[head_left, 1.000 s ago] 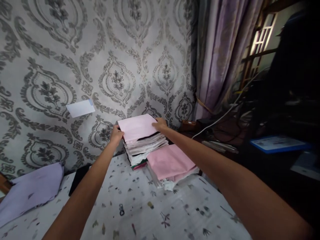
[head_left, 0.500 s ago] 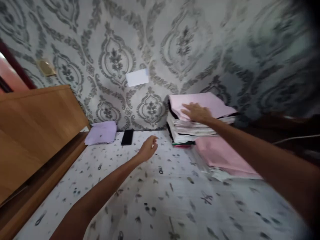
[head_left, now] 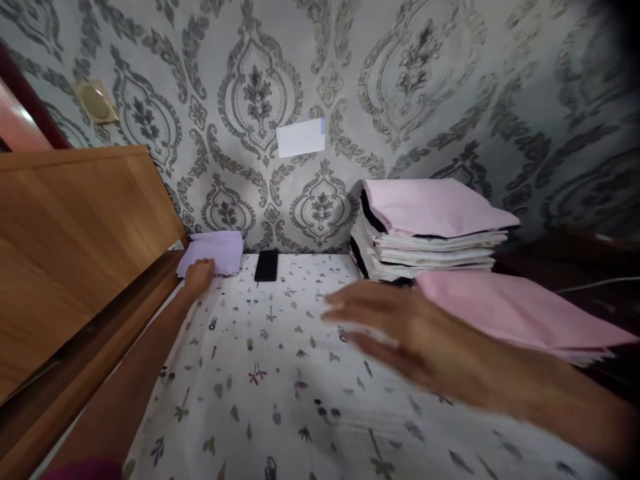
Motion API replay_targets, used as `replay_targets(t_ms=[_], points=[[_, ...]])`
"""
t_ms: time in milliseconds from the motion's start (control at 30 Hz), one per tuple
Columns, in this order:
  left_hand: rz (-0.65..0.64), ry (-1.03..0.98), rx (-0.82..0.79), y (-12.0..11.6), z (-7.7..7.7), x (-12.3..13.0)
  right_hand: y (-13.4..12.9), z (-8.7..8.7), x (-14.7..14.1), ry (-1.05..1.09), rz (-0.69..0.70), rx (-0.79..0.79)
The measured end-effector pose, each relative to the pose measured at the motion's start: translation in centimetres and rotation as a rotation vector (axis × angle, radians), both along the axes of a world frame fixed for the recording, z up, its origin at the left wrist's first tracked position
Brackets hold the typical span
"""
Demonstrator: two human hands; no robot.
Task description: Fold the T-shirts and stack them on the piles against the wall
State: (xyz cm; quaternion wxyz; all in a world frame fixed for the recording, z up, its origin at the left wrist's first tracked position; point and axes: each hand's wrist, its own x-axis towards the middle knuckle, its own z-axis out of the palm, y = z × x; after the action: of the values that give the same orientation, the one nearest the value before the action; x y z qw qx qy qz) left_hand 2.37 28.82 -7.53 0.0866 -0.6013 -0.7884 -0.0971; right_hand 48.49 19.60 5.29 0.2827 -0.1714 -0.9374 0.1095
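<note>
Our left hand [head_left: 200,277] is at the near edge of the folded lilac cloth [head_left: 223,248], left of the phone [head_left: 267,266]; fingers curled, can't tell if pinching. Looks like the grasp step; next calls for firm edge grip. Our right hand [head_left: 395,327], blurred, spread, holds nothing.

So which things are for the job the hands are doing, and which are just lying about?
Part of the job, probably:
lilac cloth, touched by the left hand
tall folded stack
pink pile next to it

Just there, it seems:
black phone-like slab on the patterned sheet
white paper on the wall
</note>
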Motion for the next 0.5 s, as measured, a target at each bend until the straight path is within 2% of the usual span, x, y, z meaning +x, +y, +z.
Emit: replay_targets(t_ms=[67,167,333,400,500], points=[[-0.010,0.037,-0.026,0.6,-0.6,-1.0,-4.0,0.9,-2.6,-0.078,0.153,0.037],[-0.042,0.046,-0.049,1.4,-1.3,-2.8,-7.4,2.3,-5.6,-0.040,0.278,-0.013],[-0.113,-0.035,-0.054,2.4,-1.9,-6.2,-9.4,2.7,-8.8,0.060,0.236,-0.147],[-0.131,-0.083,-0.042,2.7,-2.0,-7.1,-9.9,2.5,-9.8,0.007,0.224,-0.182],[-0.146,-0.148,-0.004,3.2,-2.3,-7.7,-10.4,2.2,-11.5,-0.127,0.313,-0.168]])
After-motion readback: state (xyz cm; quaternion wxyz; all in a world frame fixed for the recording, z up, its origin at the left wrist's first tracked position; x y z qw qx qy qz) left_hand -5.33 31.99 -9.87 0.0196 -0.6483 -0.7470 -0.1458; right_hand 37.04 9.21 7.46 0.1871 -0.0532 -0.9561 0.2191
